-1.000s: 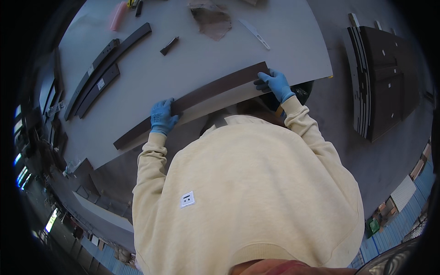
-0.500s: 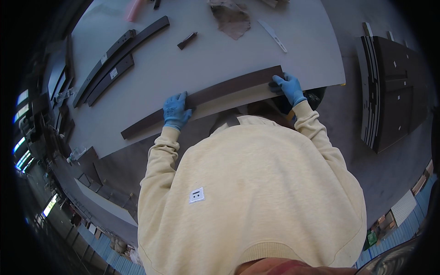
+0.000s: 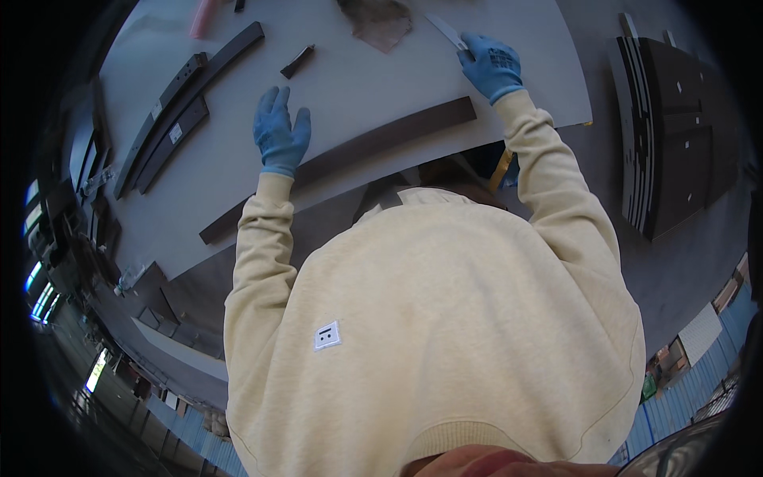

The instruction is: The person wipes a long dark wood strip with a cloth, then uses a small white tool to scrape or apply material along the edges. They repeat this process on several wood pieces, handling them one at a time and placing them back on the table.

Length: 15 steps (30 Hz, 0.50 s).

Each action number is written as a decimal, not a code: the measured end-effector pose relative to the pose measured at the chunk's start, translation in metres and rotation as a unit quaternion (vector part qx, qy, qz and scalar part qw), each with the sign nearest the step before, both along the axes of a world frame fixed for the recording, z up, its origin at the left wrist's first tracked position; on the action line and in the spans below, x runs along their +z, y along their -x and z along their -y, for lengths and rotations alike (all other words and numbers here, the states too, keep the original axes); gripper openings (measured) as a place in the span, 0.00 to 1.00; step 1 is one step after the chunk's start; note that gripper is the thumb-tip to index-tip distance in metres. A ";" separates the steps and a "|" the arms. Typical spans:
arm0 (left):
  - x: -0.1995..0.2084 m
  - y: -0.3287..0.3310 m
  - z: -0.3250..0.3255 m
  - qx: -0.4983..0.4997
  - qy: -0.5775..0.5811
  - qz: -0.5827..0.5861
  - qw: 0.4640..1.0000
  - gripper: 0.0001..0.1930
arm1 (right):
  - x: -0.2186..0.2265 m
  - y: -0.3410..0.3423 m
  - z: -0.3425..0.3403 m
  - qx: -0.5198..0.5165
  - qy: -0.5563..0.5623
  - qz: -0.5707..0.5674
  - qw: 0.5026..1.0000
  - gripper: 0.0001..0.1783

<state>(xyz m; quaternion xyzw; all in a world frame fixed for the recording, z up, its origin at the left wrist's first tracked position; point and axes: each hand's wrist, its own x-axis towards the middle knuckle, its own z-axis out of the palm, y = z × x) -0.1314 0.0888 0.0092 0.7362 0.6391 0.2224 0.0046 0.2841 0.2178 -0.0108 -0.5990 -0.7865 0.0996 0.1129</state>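
Note:
My left hand (image 3: 281, 133), in a blue glove, is over the table with its fingers spread and nothing in them. Just below it lies a long dark brown board (image 3: 389, 133), running along the table's near edge. Farther off to the right, my right hand (image 3: 491, 67), gloved alike, has its fingers closed over the handle of a white putty knife (image 3: 445, 30). The pale blade points away to the far left; the handle is hidden under the glove. Between the hands, toward the back, a small dark tube (image 3: 298, 61) rests near a crumpled brownish cloth (image 3: 380, 24).
Several dark curved strips (image 3: 191, 95) lie on the left of the pale table (image 3: 350, 95), some with white labels. A pink roll (image 3: 203, 17) is at the far edge. Dark panels (image 3: 675, 135) are stacked right of the table, beyond a walkway.
Both hands have let go of the board, which stays on the table. My left hand has moved up and opened; the right has reached away to the putty knife and closed on it.

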 end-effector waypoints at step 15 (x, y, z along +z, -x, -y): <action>-0.084 -0.016 -0.113 0.110 0.142 -0.164 0.970 0.21 | -0.058 0.046 -0.069 0.093 0.029 0.230 0.968 0.12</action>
